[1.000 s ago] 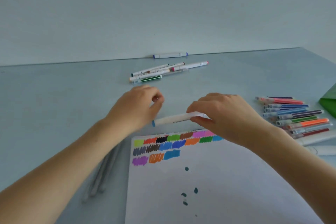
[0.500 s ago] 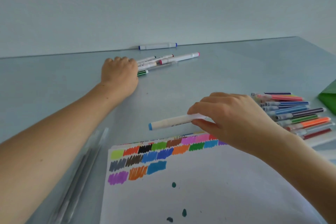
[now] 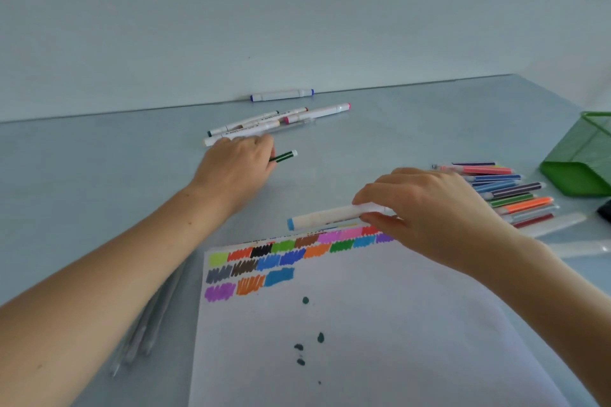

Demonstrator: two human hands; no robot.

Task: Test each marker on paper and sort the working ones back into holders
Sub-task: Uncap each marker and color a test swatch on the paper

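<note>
Near the middle of the frame, the right hand (image 3: 439,215) pinches a white marker with a blue end cap (image 3: 334,216) just above the top edge of the paper (image 3: 380,324), where rows of colour swatches (image 3: 284,258) already sit. Toward the upper left, the left hand (image 3: 236,168) grasps a green-striped marker (image 3: 284,156) beside the loose white markers (image 3: 277,122) on the desk (image 3: 82,192). The step looks like a changeover between tests. Next, the blue marker should probably go toward the green mesh holder (image 3: 582,158) at the right edge, while the striped one needs uncapping over the paper.
</note>
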